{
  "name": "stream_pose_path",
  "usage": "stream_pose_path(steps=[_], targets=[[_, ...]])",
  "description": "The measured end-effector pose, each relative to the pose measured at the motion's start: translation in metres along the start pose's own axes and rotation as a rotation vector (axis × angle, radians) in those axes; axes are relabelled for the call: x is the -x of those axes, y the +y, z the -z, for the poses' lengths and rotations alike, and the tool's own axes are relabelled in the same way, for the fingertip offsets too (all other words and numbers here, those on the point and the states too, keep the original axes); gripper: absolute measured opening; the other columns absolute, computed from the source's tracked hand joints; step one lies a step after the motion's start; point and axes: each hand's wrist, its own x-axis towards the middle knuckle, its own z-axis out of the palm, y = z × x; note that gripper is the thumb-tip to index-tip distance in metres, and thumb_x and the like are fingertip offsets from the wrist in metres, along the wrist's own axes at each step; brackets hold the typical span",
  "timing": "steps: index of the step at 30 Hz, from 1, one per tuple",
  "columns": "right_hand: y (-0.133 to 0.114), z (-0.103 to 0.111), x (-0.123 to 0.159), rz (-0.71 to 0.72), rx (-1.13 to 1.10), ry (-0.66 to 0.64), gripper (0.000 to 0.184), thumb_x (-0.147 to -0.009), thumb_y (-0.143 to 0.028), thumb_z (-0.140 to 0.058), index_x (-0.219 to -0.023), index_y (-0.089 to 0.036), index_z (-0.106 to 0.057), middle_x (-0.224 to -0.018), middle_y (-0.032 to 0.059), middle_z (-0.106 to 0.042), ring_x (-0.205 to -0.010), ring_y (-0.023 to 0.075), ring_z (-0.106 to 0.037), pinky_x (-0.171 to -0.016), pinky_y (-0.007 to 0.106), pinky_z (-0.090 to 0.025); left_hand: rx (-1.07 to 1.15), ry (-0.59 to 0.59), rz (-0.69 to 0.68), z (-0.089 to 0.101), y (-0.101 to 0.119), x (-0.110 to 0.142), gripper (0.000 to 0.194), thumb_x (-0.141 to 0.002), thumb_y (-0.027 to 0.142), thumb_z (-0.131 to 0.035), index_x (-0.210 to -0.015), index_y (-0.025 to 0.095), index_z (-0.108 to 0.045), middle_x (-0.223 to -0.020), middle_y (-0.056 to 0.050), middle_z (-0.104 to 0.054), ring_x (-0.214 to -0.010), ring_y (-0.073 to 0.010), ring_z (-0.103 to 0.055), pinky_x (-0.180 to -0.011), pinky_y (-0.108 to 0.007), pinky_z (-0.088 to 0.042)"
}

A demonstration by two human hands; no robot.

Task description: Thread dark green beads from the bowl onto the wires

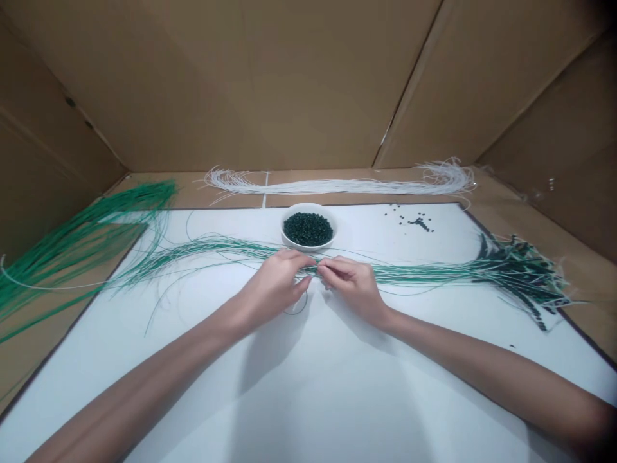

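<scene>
My left hand is in the middle of the board, its fingers curled and its thumb reaching toward the index finger. A thin dark strand loops out below that thumb. Nearly touching it, my right hand has thumb and fingertips pinched together; what lies in the pinch is too small to make out. Both hands are over a long bundle of green and white strands, which runs left to right across the board. Just beyond my fingertips stands a white bowl filled with dark green beads.
A bundle of white strands lies along the back. Loose green strands spread at the left. Dark beaded ends fan out at the right. Several loose beads are scattered on the white board. Cardboard walls surround it.
</scene>
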Motion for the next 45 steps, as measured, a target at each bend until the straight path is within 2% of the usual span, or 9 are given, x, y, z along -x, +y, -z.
stream_pose_path(steps=[4, 9, 14, 21, 27, 30, 34, 45], targets=[[0.003, -0.001, 0.000, 0.007, -0.019, -0.003, 0.020, -0.079, -0.028, -0.048, -0.074, -0.018, -0.064, -0.062, 0.0008, -0.056, -0.054, 0.0100, -0.049, -0.056, 0.021, -0.040, 0.093, 0.072, 0.105, -0.014, 0.003, 0.002, 0.015, -0.080, 0.020, -0.046, -0.084, 0.020, -0.061, -0.078, 0.000, -0.065, -0.071, -0.0126, -0.059, -0.066, -0.022, -0.044], [0.011, -0.003, -0.002, -0.116, -0.199, 0.048, 0.021, -0.074, -0.032, -0.056, -0.082, -0.014, -0.065, -0.074, 0.0040, -0.063, -0.053, 0.0102, -0.054, -0.058, 0.024, -0.046, 0.195, 0.141, 0.225, -0.018, -0.002, 0.002, 0.014, -0.080, 0.023, -0.047, -0.081, 0.019, -0.060, -0.080, 0.001, -0.064, -0.067, -0.0101, -0.057, -0.063, -0.020, -0.043], [0.013, -0.004, -0.002, -0.121, -0.191, 0.066, 0.022, -0.074, -0.032, -0.055, -0.081, -0.014, -0.066, -0.076, 0.0043, -0.063, -0.052, 0.0100, -0.054, -0.057, 0.024, -0.046, 0.244, 0.141, 0.237, -0.020, -0.001, 0.004, 0.015, -0.081, 0.024, -0.046, -0.081, 0.019, -0.061, -0.081, 0.000, -0.063, -0.070, -0.0102, -0.056, -0.065, -0.020, -0.042], [0.008, -0.003, 0.000, -0.069, -0.109, 0.028, 0.018, -0.075, -0.029, -0.054, -0.078, -0.017, -0.068, -0.071, 0.0030, -0.064, -0.050, 0.0093, -0.052, -0.055, 0.023, -0.045, 0.305, 0.153, 0.248, -0.029, -0.001, 0.006, 0.016, -0.080, 0.027, -0.047, -0.082, 0.020, -0.062, -0.081, 0.001, -0.064, -0.071, -0.0107, -0.056, -0.062, -0.020, -0.040], [0.012, -0.004, -0.002, -0.200, -0.246, 0.077, 0.026, -0.070, -0.030, -0.060, -0.091, -0.015, -0.067, -0.077, 0.0048, -0.069, -0.061, 0.0144, -0.061, -0.066, 0.029, -0.051, 0.364, 0.258, 0.340, -0.033, -0.002, 0.008, 0.015, -0.080, 0.027, -0.047, -0.081, 0.018, -0.059, -0.080, 0.000, -0.063, -0.064, -0.0091, -0.053, -0.058, -0.019, -0.040], [0.014, -0.004, -0.003, -0.249, -0.395, 0.060, 0.027, -0.069, -0.028, -0.062, -0.093, -0.016, -0.066, -0.089, 0.0056, -0.068, -0.071, 0.0168, -0.065, -0.071, 0.031, -0.053, 0.378, 0.285, 0.339, -0.034, -0.002, 0.009, 0.011, -0.078, 0.024, -0.050, -0.079, 0.018, -0.059, -0.077, 0.001, -0.061, -0.063, -0.0086, -0.052, -0.058, -0.019, -0.039], [0.014, -0.006, -0.004, -0.251, -0.518, 0.061, 0.024, -0.068, -0.023, -0.063, -0.091, -0.018, -0.067, -0.092, 0.0039, -0.068, -0.077, 0.0177, -0.065, -0.074, 0.032, -0.053, 0.375, 0.301, 0.309, -0.035, -0.002, 0.010, 0.007, -0.076, 0.021, -0.051, -0.075, 0.017, -0.058, -0.074, 0.002, -0.060, -0.065, -0.0084, -0.052, -0.058, -0.018, -0.039], [0.006, -0.004, -0.004, -0.248, -0.601, 0.036, 0.019, -0.067, -0.021, -0.064, -0.086, -0.022, -0.068, -0.086, 0.0019, -0.069, -0.074, 0.0166, -0.066, -0.072, 0.032, -0.055, 0.356, 0.322, 0.230, -0.038, -0.004, 0.011, 0.007, -0.078, 0.021, -0.051, -0.077, 0.018, -0.057, -0.075, 0.001, -0.059, -0.065, -0.0082, -0.051, -0.062, -0.019, -0.040]])
